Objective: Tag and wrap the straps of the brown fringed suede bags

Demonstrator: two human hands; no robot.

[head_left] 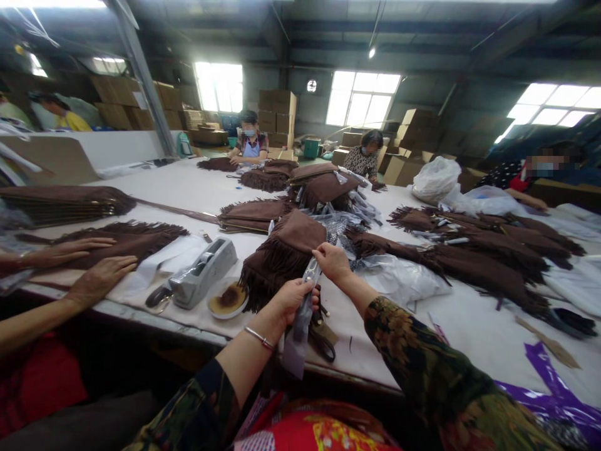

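Table (382, 360), with the fringed bag (300, 233) atop it; plastic sleeve (297, 347), in front of the bag; left hand (290, 300), closed around the plastic sleeve; right hand (333, 263), apparently pinching its upper end. Light, even tension should prevent creasing.

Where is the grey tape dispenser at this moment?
In the head view, the tape dispenser stands on the table, left of the person's left hand, beside the shallow dish.

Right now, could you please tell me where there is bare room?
Bare tabletop shows at front right, between the right sleeve and the brown scrap; another patch lies beyond the long strap. Around the left hand and right hand, fringed bags and a tape dispenser crowd in.
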